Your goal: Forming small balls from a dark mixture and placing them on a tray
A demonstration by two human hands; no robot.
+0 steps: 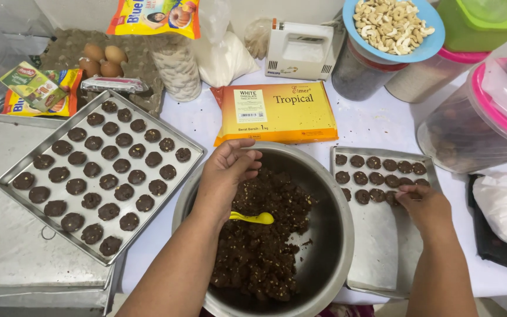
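I am looking down at my left hand (pixel 225 170), which is hanging over the far rim of the steel mixing bowl (pixel 334 235) with its fingers (pixel 247 158) drawn together and curled, pinching what looks like a small bit of the dark chocolate dough (pixel 265 235); I cannot tell how much they are holding. Just below those fingers, toward me, a yellow spoon (pixel 253 218) is lying on the dough. My right hand (pixel 425 205) is reaching over the small baking tray (pixel 377 252) beside the bowl, its fingertips (pixel 405 191) closed together and pressing on a dough round (pixel 392 197) at the near end of the rows of rounds; two fuller rows are sitting just beyond the fingertips, and bare tray is lying on my side of them. Well to the left of my left fingers, a larger tray (pixel 12 182) is sitting full of dark rounds. Just past the left fingers, touching the bowl's far rim, an orange block of white chocolate (pixel 277 111) is lying flat.
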